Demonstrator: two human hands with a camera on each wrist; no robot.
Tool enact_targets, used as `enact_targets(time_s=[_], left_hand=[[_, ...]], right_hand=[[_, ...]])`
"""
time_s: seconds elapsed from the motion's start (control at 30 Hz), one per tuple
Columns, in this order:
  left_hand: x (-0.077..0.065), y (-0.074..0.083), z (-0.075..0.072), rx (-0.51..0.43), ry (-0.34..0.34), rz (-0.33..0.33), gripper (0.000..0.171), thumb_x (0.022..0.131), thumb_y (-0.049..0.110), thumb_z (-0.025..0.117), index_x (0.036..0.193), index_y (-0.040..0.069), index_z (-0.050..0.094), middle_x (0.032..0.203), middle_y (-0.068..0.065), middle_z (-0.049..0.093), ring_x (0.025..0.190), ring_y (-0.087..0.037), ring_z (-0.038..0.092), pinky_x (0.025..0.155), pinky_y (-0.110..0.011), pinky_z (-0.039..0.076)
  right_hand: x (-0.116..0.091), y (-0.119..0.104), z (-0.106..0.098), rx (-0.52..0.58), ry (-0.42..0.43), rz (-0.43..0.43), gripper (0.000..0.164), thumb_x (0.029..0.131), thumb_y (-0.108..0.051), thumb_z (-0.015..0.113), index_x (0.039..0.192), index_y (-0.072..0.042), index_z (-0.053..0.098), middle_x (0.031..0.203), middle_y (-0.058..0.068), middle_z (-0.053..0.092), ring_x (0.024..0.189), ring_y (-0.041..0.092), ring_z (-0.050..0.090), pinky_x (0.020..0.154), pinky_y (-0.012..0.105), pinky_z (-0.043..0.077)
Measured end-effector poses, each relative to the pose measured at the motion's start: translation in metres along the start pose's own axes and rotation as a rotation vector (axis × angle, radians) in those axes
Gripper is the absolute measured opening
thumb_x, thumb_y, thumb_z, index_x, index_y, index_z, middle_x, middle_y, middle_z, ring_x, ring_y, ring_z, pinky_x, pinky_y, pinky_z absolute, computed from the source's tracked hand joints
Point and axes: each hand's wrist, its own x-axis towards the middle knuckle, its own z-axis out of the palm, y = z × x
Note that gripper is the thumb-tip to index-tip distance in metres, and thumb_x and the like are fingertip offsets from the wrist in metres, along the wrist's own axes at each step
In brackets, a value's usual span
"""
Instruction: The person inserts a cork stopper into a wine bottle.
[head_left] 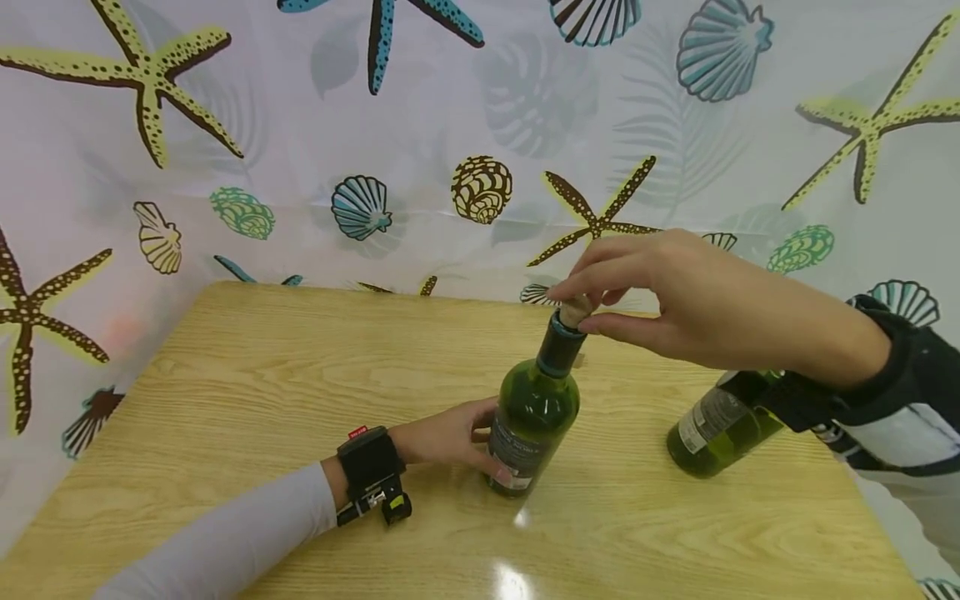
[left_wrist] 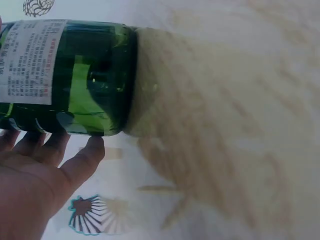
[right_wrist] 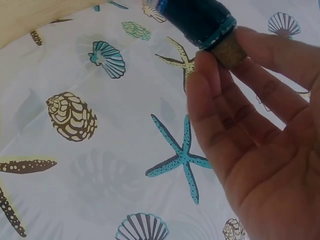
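Observation:
A green glass wine bottle [head_left: 542, 398] with a dark label and a dark neck sleeve stands on the wooden table, in the middle of the head view. My left hand [head_left: 453, 435] holds its lower body from the left, the thumb in front and the other fingers partly hidden behind the glass. In the bottle's mouth sits a cork [right_wrist: 229, 51], its upper part sticking out. From above, my right hand [head_left: 663, 292] pinches this cork between thumb and fingers. The left wrist view shows a white printed back label [left_wrist: 32, 62] on the bottle.
A second green bottle [head_left: 712, 429] is to the right, partly hidden under the right wrist. The wooden table [head_left: 300, 367] meets a white cloth [head_left: 420, 125] printed with starfish and shells along its back edge. Both wrists wear black straps with devices.

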Motion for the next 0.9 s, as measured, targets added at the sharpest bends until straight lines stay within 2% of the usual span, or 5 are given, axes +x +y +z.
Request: enact_targets(time_s=[0.27,0.57,0.67,0.77,0.9], left_hand=[[0.000,-0.001,0.008,-0.074,0.071,-0.004,0.077,0.081,0.004,0.079,0.145,0.021,0.041,0.145,0.003,0.044,0.138,-0.016,0.035,0.115,-0.045,0.025],[-0.002,0.001,0.039,-0.034,0.377,-0.024,0.073,0.079,0.009,0.082,0.140,0.020,0.043,0.135,0.000,0.050,0.130,-0.021,0.043,0.111,-0.049,0.032],[-0.003,0.001,0.047,-0.022,0.442,-0.034,0.072,0.078,0.014,0.083,0.137,0.020,0.042,0.132,0.002,0.050,0.127,-0.020,0.044,0.110,-0.048,0.033],[-0.005,0.002,0.048,0.028,0.450,-0.031,0.076,0.077,0.020,0.085,0.138,0.025,0.039,0.132,0.005,0.048,0.128,-0.019,0.044,0.110,-0.049,0.030],[-0.009,0.005,0.038,0.158,0.358,-0.007,0.088,0.074,0.026,0.087,0.142,0.034,0.031,0.135,0.012,0.045,0.133,-0.015,0.039,0.113,-0.049,0.026]], right_hand=[[0.000,-0.004,0.001,-0.001,0.033,0.031,0.028,0.087,-0.007,0.073,0.113,-0.015,0.073,0.098,-0.009,0.064,0.073,-0.001,0.056,0.057,0.021,0.049],[0.001,-0.008,0.002,-0.076,0.031,0.132,0.026,0.086,-0.010,0.075,0.112,-0.012,0.074,0.092,-0.012,0.062,0.068,-0.005,0.054,0.058,0.021,0.049],[0.002,-0.011,0.002,-0.085,0.025,0.163,0.025,0.087,-0.011,0.074,0.112,-0.013,0.074,0.093,-0.012,0.062,0.068,-0.005,0.054,0.059,0.021,0.049],[0.002,-0.010,0.002,-0.085,0.015,0.166,0.027,0.087,-0.012,0.075,0.114,-0.015,0.073,0.098,-0.013,0.062,0.075,-0.004,0.057,0.062,0.023,0.050],[0.000,-0.006,0.003,-0.060,0.009,0.126,0.039,0.085,-0.014,0.077,0.122,-0.016,0.068,0.104,-0.014,0.061,0.086,-0.001,0.060,0.066,0.024,0.050]])
